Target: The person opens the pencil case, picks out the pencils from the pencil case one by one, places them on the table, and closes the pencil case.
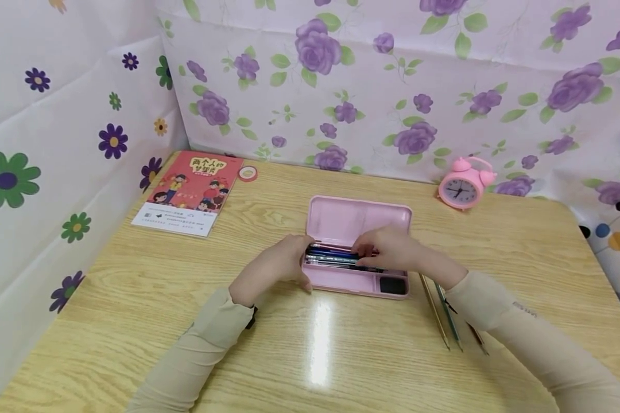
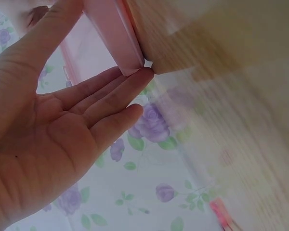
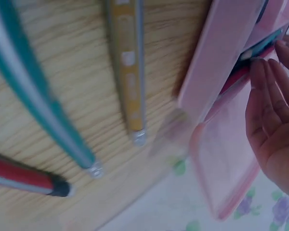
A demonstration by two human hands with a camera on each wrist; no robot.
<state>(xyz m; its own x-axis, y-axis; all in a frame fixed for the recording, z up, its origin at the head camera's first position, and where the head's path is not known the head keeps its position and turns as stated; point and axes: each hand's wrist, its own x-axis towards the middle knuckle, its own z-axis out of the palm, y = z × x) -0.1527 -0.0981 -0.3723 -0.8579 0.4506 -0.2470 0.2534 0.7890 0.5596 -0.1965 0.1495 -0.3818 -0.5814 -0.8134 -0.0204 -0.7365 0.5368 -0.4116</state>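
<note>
A pink pencil case [image 1: 359, 223] lies with its lid raised and several pencils [image 1: 333, 255] in its long compartment. My left hand [image 1: 284, 261] spans the case's left end, thumb at the front and fingers at the back. In the left wrist view its fairly straight fingers [image 2: 111, 98] touch a corner of the case. My right hand [image 1: 387, 249] reaches into the right part of the compartment, bent fingers and thumb around a pencil [image 3: 248, 54]; the exact contact is partly hidden. A black block [image 1: 393, 285] sits in the small front-right compartment.
Several pencils, among them a yellow pencil [image 1: 435, 312] and a green pencil [image 1: 449, 315], lie right of the case near my right sleeve. A pink alarm clock [image 1: 462, 186] stands at the back right. A red book [image 1: 188, 192] and a small round item [image 1: 247, 173] lie back left.
</note>
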